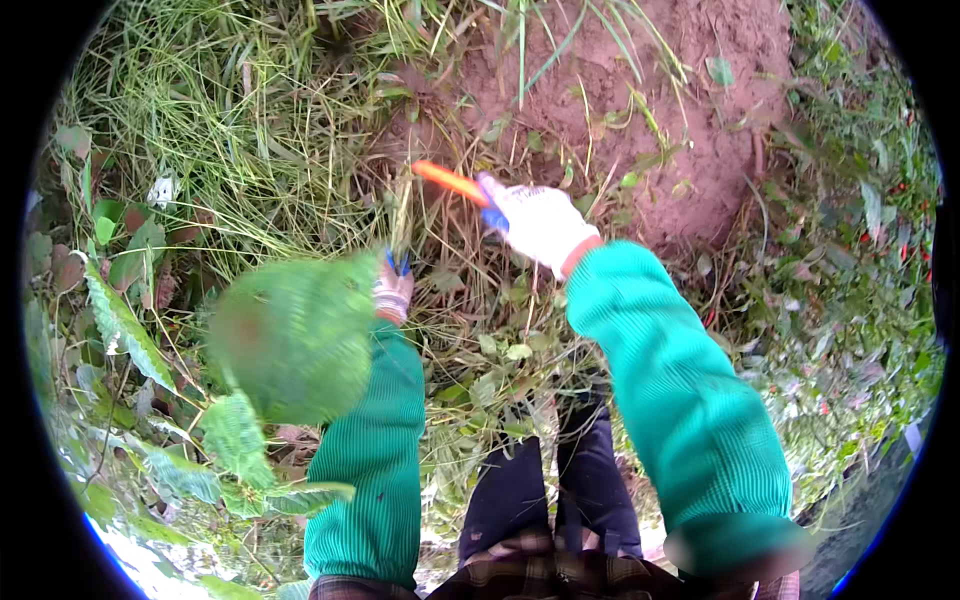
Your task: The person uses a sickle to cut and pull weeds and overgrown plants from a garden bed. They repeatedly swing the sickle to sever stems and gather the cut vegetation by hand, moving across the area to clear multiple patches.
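- Clearly, my right hand (537, 224), in a white and blue glove (552, 212) just above the centre of the frame, is closed around one end of an orange tool (450, 182).
- The tool lies up and left of that hand, its long axis slanting, its free end pointing to the upper left of the frame.
- That free end sits just beside the top of some pale dry stalks (402, 215); whether they touch I cannot tell.
- The stalks run nearly upright in the frame, up from my left hand (393, 288), which is nearer to them than my right.
- A broad, blurred green leaf (290, 340) partly hides that left hand, so I cannot tell whether it is clamped on them.
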A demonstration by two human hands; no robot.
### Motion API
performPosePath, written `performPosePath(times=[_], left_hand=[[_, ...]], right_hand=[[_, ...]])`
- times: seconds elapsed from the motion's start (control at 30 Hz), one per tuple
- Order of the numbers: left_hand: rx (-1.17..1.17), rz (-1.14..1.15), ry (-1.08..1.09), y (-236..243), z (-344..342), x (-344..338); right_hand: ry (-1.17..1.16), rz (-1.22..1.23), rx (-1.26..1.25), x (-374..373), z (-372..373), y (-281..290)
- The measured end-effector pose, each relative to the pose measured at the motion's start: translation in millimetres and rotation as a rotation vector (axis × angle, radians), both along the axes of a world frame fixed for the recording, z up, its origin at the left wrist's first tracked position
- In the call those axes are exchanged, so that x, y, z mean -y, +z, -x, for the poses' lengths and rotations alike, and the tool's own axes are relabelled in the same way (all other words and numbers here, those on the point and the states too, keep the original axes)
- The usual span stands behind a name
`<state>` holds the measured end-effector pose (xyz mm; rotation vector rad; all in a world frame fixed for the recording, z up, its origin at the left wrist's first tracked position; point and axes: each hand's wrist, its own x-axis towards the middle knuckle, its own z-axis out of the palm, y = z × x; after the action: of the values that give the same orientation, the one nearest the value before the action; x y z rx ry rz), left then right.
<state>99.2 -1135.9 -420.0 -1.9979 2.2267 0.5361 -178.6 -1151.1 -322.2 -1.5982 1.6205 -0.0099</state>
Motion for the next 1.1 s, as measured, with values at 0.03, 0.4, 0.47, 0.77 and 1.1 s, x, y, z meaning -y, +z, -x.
performPosePath(times=[0.03,0.4,0.47,0.77,1.1], left_hand=[[-0.021,-0.179,0.061,16.7,1.2,7.8],[0.031,-0.309,0.143,45.8,14.2,-37.6],[-0.158,-0.139,0.108,45.3,13.2,-38.6],[-0.239,-0.379,0.351,57.7,-45.9,-86.6],[-0.058,-0.508,0.303,85.2,-54.4,-142.9]], right_hand=[[-0.161,0.270,0.078,-31.8,7.9,-39.2],[-0.650,-0.236,0.286,-152.4,69.2,76.5],[-0.278,0.010,0.032,-97.9,54.3,40.2],[-0.725,-0.440,0.056,-292.9,100.1,106.8],[-1.153,-0.358,0.451,-164.9,-20.1,83.0]])
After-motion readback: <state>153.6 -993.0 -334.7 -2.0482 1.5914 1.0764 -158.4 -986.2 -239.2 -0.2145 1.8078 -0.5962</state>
